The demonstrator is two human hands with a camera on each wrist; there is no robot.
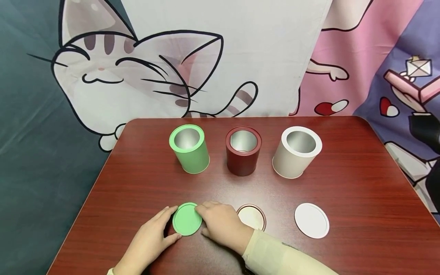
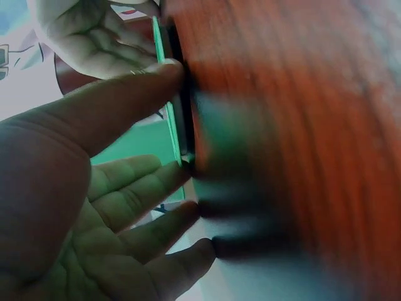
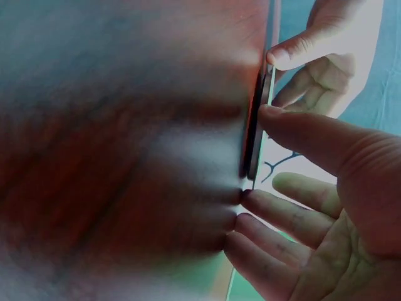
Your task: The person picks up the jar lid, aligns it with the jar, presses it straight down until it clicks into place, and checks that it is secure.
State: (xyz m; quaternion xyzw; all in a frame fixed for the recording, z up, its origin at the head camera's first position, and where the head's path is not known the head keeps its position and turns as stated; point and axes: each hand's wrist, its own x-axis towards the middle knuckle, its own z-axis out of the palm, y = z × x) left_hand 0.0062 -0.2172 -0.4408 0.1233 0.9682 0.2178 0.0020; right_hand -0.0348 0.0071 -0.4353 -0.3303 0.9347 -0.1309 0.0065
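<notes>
A round green lid [image 1: 187, 219] lies at the front left of the table, between both hands. My left hand [image 1: 150, 235] holds it by its left side, with the thumb at the near edge and a finger at the far edge. From the right, my right hand [image 1: 224, 224] grips the same lid, its index fingertip at the upper right rim. Both wrist views show the lid edge-on, close over the wood. Right behind the right hand is a cream lid with a dark red rim [image 1: 252, 217], partly covered by that hand.
Along the back stand three open cans: a green can [image 1: 194, 158], a dark red can [image 1: 242, 162] and a white can [image 1: 290, 162]. A white lid [image 1: 311, 220] lies at the front right of the reddish wooden table [image 1: 364, 191]. Printed cloth hangs behind.
</notes>
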